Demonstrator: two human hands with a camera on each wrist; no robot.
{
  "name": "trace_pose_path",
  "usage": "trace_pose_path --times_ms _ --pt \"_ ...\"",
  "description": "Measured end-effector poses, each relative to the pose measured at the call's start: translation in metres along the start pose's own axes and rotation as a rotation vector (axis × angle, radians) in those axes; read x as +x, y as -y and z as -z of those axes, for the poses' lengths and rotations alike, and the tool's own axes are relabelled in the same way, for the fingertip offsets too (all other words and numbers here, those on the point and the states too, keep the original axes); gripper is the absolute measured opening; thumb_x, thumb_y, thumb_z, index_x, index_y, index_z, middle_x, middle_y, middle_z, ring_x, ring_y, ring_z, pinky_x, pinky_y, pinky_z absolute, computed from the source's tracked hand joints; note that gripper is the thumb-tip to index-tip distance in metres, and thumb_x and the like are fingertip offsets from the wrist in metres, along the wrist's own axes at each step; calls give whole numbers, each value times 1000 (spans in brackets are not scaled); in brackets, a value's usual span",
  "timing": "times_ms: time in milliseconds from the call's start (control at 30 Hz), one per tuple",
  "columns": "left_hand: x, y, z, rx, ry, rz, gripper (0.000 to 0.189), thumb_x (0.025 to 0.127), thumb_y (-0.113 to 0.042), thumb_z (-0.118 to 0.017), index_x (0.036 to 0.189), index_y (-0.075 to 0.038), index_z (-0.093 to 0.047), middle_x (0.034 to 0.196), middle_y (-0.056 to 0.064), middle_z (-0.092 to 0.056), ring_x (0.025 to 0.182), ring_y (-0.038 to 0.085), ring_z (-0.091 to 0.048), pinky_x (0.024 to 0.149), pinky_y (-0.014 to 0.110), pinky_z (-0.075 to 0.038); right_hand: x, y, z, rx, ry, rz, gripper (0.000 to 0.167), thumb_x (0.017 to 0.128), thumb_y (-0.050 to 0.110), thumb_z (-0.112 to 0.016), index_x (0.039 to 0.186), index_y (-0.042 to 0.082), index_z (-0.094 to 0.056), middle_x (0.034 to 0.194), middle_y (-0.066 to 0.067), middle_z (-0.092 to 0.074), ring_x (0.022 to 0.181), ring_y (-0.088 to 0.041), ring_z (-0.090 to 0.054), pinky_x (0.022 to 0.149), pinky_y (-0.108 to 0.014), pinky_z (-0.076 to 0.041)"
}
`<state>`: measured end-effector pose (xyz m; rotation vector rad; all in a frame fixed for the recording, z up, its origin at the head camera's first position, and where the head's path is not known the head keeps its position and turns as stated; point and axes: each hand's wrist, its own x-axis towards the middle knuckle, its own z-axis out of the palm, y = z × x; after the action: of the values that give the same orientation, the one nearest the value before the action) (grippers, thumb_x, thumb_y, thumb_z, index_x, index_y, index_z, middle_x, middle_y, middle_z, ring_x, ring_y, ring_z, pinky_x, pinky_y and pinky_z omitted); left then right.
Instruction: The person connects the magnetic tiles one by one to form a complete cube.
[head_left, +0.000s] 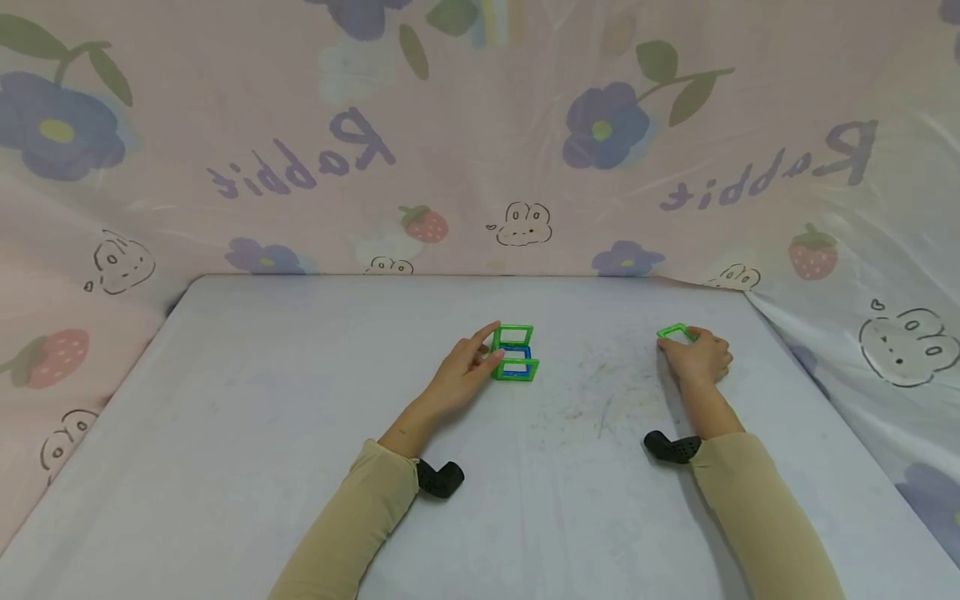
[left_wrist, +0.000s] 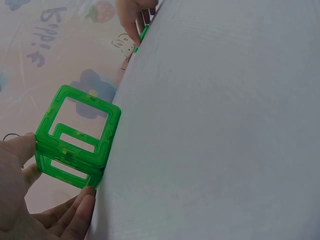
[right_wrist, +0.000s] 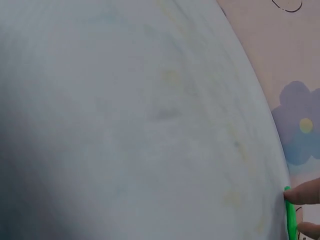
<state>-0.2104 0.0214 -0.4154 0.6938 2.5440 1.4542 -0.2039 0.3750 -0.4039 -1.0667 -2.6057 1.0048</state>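
Near the middle of the table, my left hand (head_left: 459,367) holds a small open structure of square magnetic tiles by its left side, thumb at the front and index finger at the back. Two green tiles (head_left: 516,362) stand front and back, with a blue tile (head_left: 528,353) between them. The left wrist view shows the structure's green frames (left_wrist: 112,135) joined at their edges. Off to the right, my right hand (head_left: 699,357) pinches another green tile (head_left: 677,326) low at the tabletop. Its edge (right_wrist: 291,217) shows beside the fingertips (right_wrist: 302,192) in the right wrist view.
A white table (head_left: 300,375) with faint coloured smudges lies under both hands. Patterned cloth (head_left: 480,150) rises behind the table and at both sides. Black wrist devices (head_left: 441,479) sit at the cuffs of both beige sleeves (head_left: 765,508).
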Motion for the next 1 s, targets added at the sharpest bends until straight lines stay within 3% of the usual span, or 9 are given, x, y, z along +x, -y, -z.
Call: trace_pose_path --times_ms 467,767,1000 --pt "0 -1 0 -1 0 11 53 101 -31 -49 150 -20 -32 123 21 -53 93 24 -51 84 40 -43 -8 7 0 20 34 15 70 89 36 -63 142 -3 -40 143 -32 -32 133 -47 -26 110 -56 -16" --pt "0 -1 -1 -1 1 18 54 101 -33 -49 151 -21 -32 125 21 -53 95 24 -52 86 42 -43 -10 9 0 183 88 32 71 89 42 -62 142 -1 -42 145 -23 -42 135 -38 -36 111 -45 -30" --pt "0 -1 0 1 7 10 54 101 -32 -48 151 -20 -32 126 22 -53 96 25 -52 86 42 -43 -16 12 2 241 120 39 72 87 47 -64 141 3 -47 143 -20 -46 132 -33 -41 108 -42 -36"
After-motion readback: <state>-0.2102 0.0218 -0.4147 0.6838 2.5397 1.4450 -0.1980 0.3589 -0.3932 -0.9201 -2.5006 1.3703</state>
